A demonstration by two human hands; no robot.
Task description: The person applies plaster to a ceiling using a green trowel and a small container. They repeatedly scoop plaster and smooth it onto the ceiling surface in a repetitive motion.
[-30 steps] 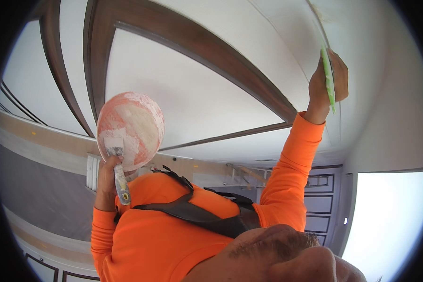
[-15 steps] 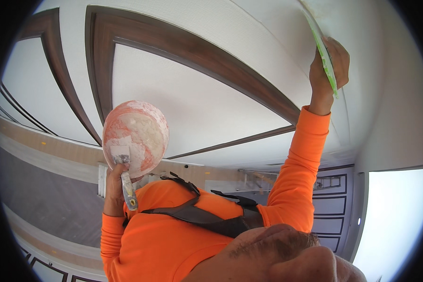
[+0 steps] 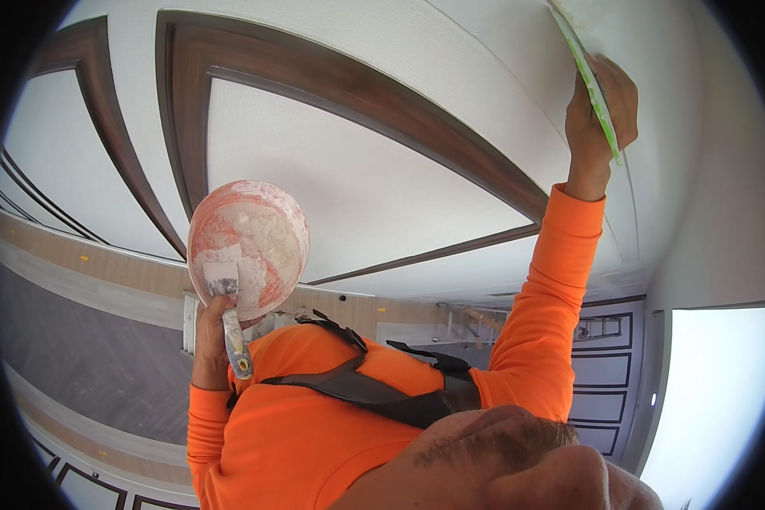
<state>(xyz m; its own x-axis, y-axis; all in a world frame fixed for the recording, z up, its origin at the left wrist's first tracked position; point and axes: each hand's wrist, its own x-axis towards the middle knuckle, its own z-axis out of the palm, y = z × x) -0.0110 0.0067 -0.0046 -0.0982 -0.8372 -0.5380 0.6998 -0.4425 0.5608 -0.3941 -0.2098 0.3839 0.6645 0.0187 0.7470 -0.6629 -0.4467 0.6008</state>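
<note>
– where are the things now?
– at left, the left hand (image 3: 212, 330) is clamped on a putty knife (image 3: 237, 342) and seems also to support the reddish tub (image 3: 303, 228), with pale paste (image 3: 259, 231) inside. far at right, the right hand (image 3: 610, 106) is gripped around a green-edged blade (image 3: 593, 95).
– does this blade touch the white surface (image 3: 506, 110)?
– its far end looks near it, but i cannot tell the contact.
– how to do it well?
– i would press evenly, at low angle, and hold the tub steady.
</note>
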